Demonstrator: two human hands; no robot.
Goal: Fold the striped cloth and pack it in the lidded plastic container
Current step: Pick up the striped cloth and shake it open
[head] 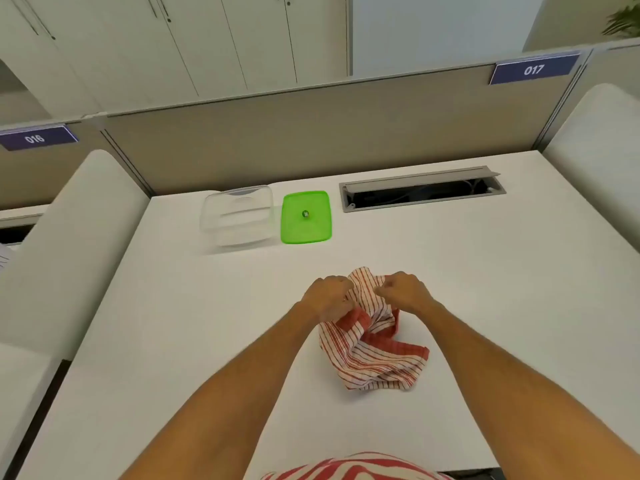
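Evidently light and limp, the striped cloth (372, 344) is pinched at its top edge by curled fingers (348, 289) of both hands, near the lid (306, 216), corners being the likeliest hold.

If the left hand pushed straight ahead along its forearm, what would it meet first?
Beyond the striped cloth that the left hand already grips, probably the green lid, though depth is unclear.
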